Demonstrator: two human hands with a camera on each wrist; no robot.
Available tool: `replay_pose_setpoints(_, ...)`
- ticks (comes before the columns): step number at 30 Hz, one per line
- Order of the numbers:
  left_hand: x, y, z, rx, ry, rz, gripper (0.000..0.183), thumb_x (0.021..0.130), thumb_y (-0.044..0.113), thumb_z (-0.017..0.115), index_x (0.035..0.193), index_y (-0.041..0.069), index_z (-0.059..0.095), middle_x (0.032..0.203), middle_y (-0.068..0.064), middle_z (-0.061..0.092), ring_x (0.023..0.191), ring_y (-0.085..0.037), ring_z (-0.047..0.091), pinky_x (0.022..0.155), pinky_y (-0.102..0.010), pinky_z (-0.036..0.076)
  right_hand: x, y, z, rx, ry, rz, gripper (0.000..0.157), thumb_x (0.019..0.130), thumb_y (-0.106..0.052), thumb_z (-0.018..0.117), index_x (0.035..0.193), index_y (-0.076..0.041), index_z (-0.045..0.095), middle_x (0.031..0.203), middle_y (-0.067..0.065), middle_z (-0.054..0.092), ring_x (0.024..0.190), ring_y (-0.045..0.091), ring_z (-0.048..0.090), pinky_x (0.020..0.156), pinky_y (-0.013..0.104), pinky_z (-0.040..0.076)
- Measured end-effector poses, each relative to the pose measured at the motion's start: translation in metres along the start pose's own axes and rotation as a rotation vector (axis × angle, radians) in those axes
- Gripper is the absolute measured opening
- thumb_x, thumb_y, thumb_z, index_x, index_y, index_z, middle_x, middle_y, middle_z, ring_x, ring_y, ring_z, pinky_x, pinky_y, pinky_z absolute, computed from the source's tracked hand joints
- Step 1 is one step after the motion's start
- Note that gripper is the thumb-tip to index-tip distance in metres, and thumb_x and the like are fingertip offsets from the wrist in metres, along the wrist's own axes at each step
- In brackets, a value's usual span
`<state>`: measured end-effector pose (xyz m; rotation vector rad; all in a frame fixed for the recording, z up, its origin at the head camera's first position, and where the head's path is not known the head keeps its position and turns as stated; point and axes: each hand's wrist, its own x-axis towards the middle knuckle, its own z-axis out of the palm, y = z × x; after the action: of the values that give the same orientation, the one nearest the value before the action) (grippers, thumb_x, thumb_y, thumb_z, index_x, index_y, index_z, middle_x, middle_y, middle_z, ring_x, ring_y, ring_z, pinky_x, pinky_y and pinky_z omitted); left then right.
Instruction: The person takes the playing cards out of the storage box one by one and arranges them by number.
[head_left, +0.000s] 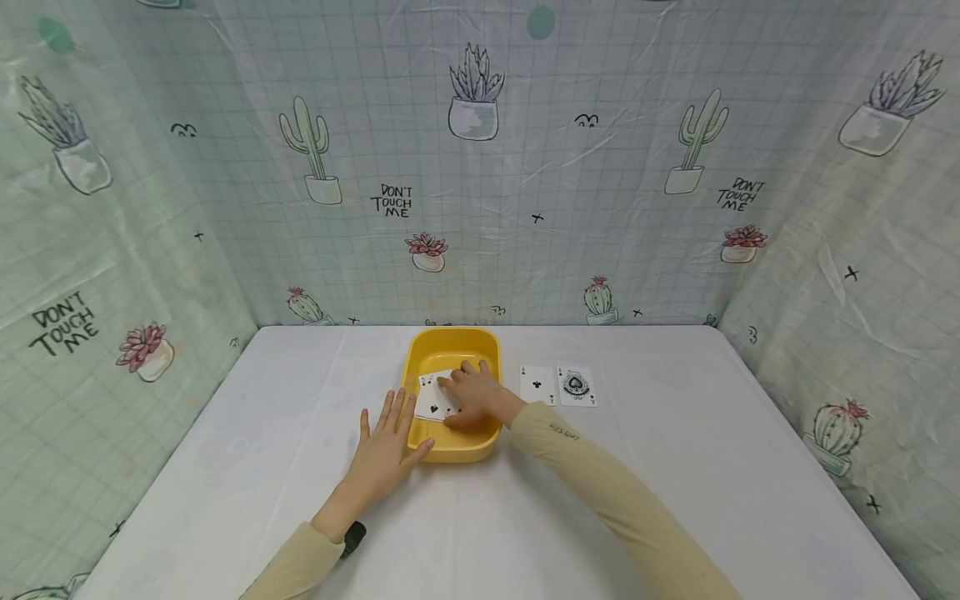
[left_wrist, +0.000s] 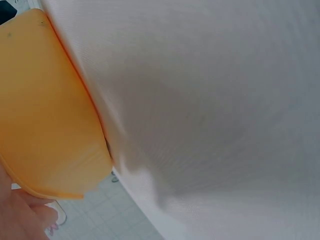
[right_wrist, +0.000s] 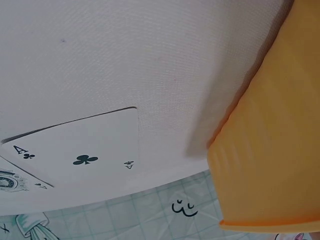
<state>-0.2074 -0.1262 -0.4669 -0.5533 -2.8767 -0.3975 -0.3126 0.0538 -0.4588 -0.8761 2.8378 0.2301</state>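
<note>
A yellow plastic bin [head_left: 453, 456] stands on the table, with white playing cards [head_left: 430, 402] lying in it; the top one shows black spade marks. My right hand [head_left: 476, 398] reaches over the bin's right side, index finger and thumb spread across the cards, the other fingers toward the far right wall. On the left rim rests my left hand [head_left: 381, 454], fingers straight and spread, thumb along the near corner. To the right of the bin, an ace of clubs [right_wrist: 97, 147] and an ace of spades [head_left: 576, 387] lie face up, side by side.
A white cloth [head_left: 645, 467] covers the table. Behind it and at both sides hang patterned curtains [head_left: 525, 275] with cactus prints. A dark band [head_left: 352, 540] sits on the left wrist, and light tan sleeves [head_left: 600, 483] cover both forearms.
</note>
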Motion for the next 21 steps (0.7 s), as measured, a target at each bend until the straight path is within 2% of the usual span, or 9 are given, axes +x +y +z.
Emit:
replay_pose_setpoints(11,0.001,0.0,0.001,-0.009,-0.003,-0.006,0.076,0.087,0.049,0.046,0.143,0.006,0.018,0.149,-0.014,0.016,0.138,-0.033,0.012,0.101,-0.064,0.011,-0.002,0.003,0.0,0.017,0.052,-0.034,0.075,0.077,-0.059,0.051,0.139,-0.023,0.03,0.136,0.003,0.041,0.125,0.025,0.034,0.104,0.055,0.022)
replay_pose_setpoints(21,0.001,-0.001,0.003,-0.01,0.009,0.0,0.075,0.088,0.051,0.044,0.142,0.005,0.02,0.149,-0.014,0.016,0.138,-0.032,0.012,0.101,-0.065,0.012,-0.013,0.014,-0.011,0.063,0.088,-0.007,0.081,0.073,-0.061,0.056,0.14,-0.023,0.029,0.137,0.002,0.041,0.126,0.025,0.032,0.102,0.055,0.025)
